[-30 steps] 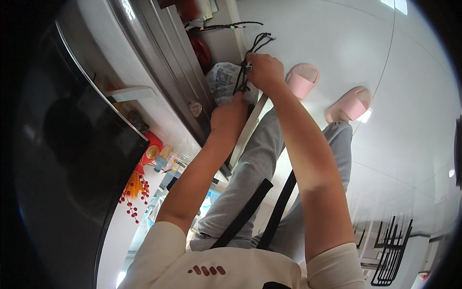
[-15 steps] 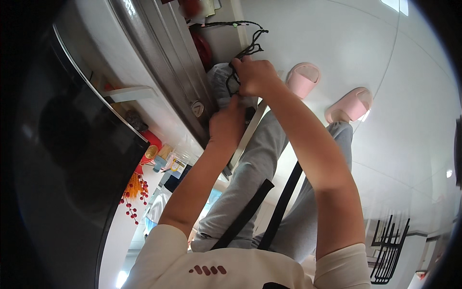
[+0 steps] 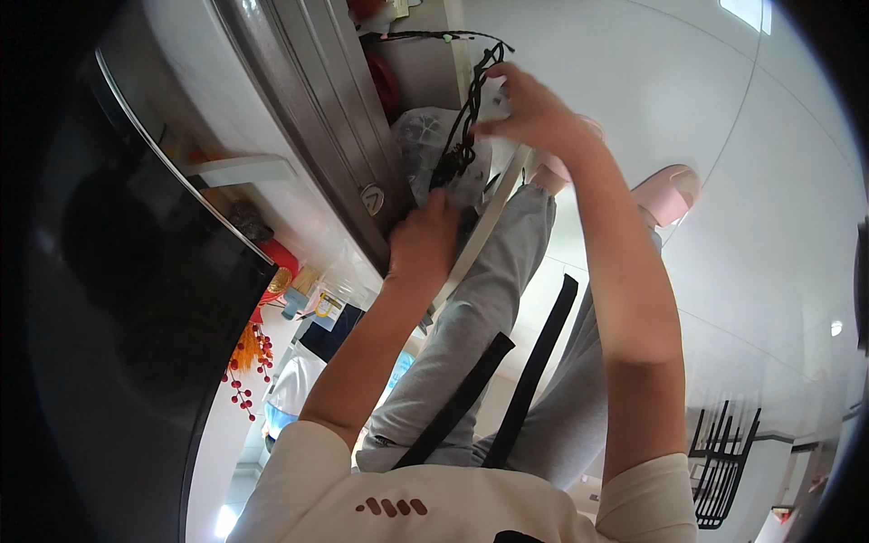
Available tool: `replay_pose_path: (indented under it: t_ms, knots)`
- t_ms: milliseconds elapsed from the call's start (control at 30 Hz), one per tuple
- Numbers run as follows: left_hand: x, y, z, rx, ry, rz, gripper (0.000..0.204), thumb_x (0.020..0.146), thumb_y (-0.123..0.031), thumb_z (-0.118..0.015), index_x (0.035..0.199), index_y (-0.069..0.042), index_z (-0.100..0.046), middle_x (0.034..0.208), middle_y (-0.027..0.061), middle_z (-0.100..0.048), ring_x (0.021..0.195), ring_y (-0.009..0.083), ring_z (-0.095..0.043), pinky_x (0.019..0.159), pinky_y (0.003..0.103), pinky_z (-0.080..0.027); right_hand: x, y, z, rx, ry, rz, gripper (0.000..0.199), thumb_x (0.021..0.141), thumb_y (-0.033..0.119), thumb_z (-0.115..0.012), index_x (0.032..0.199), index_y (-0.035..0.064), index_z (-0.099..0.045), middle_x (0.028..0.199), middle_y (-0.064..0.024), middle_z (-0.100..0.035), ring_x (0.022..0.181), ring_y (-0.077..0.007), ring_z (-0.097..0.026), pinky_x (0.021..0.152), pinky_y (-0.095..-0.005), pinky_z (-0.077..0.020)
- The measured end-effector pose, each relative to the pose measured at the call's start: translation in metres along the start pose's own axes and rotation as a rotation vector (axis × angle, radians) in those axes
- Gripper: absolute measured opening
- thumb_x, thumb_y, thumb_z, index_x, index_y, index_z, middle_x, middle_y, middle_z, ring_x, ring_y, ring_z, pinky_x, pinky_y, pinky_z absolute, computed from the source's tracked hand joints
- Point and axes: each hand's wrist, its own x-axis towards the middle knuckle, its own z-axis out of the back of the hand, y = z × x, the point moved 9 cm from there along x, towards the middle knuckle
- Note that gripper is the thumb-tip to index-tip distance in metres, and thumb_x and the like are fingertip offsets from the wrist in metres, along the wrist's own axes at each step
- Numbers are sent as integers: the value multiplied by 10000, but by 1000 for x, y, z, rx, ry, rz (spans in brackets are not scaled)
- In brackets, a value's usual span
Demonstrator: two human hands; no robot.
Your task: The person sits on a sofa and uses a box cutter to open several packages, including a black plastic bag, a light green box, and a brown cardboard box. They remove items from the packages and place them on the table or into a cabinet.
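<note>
A bundle of black cable (image 3: 472, 118) stands up in a tangled strand over an open drawer, its loops reaching toward the floor side. My left hand (image 3: 424, 237) is closed at the bundle's lower end, with its fingertips partly hidden. My right hand (image 3: 536, 113) is beside the upper part of the cable, thumb and fingers spread apart with nothing gripped between them. Beneath the cable, a clear plastic bag (image 3: 421, 140) lies in the drawer. The drawer's pale front panel (image 3: 489, 226) runs between my left hand and my leg.
A grey cabinet panel (image 3: 308, 100) with a round emblem borders the drawer on the left. A dark glossy screen (image 3: 118, 299) fills the far left. Red berry decorations (image 3: 243, 389) are below it. On the floor are a pink slipper (image 3: 668, 195) and a black rack (image 3: 724, 471).
My right hand has let go of the cable and moved right, its fingers opening. The cable now stands more upright and stretched out. My left hand stays low at the drawer.
</note>
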Motion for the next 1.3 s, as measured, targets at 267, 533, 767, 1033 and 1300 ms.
replay_pose_path:
  t_ms: [267,533,767,1033,1300]
  knots:
    - [-2,-5,10,-39,-148,-69,301,830,-118,-555,1130,-142,-573,1381,20,-413,1068,296,-543,817,386,-548,-19,33,-24,822,57,15,275,845,165,-686,1088,54,-619,887,-31,-625,802,-127,-554,745,-278,-457]
    - [-4,-5,11,-20,-201,-73,293,823,-88,-556,1107,-156,-579,1359,-10,-418,1030,283,-546,800,378,-554,-30,26,-48,407,228,147,172,795,73,-698,959,25,-673,893,-72,-677,814,-184,-631,736,-322,-504]
    - [-4,-7,17,-33,-219,-63,298,818,-89,-558,1107,-159,-577,1333,-8,-433,1014,278,-556,789,377,-554,-19,42,-76,19,352,435,143,750,54,-678,888,24,-700,857,-120,-662,850,-313,-627,750,-382,-511]
    - [-3,-1,13,-94,-247,-28,268,845,-120,-550,1109,-160,-570,1323,11,-437,1037,279,-556,819,390,-540,-27,51,-50,-1,144,431,86,760,77,-630,814,49,-692,839,-107,-661,798,-321,-629,704,-405,-493]
    - [-1,0,14,-88,-158,32,247,872,-143,-532,1118,-130,-554,1325,57,-425,1068,296,-554,822,421,-532,-13,45,-124,-320,616,369,147,761,91,-603,866,51,-698,859,-136,-674,866,-317,-647,768,-391,-504]
